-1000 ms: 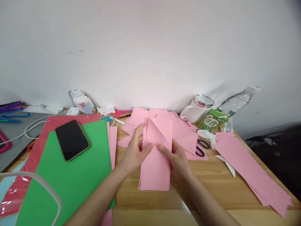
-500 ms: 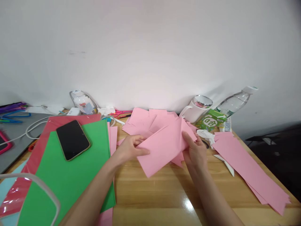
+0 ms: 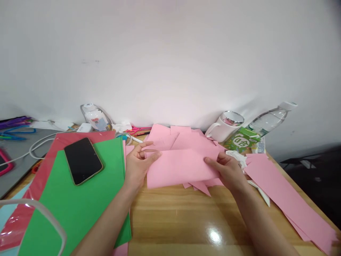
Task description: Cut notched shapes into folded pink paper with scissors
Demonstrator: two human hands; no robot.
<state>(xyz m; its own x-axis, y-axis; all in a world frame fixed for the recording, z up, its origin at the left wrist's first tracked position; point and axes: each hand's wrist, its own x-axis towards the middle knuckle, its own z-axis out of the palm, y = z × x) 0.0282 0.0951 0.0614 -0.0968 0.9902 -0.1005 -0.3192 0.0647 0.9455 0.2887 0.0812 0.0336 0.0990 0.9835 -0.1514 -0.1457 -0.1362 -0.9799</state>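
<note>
Both hands hold a stack of pink paper sheets (image 3: pixel 181 167) just above the wooden table (image 3: pixel 176 220), lying crosswise. My left hand (image 3: pixel 137 165) pinches the stack's left end between thumb and fingers. My right hand (image 3: pixel 229 170) grips the right end, thumb on top. More pink sheets (image 3: pixel 170 137) lie spread behind the held stack, toward the wall.
Green paper (image 3: pixel 77 199) over red paper (image 3: pixel 61 140) lies at left with a black phone (image 3: pixel 83 165) on it. A white mug (image 3: pixel 225 126), green carton (image 3: pixel 241 138) and water bottle (image 3: pixel 269 119) stand at back right. Long pink strips (image 3: pixel 287 199) lie at right. Scissors (image 3: pixel 135 128) rest by the wall.
The pink stack has been turned from lengthwise through a slant to lying crosswise. My right hand moved right to its end, and my left hand shifted left.
</note>
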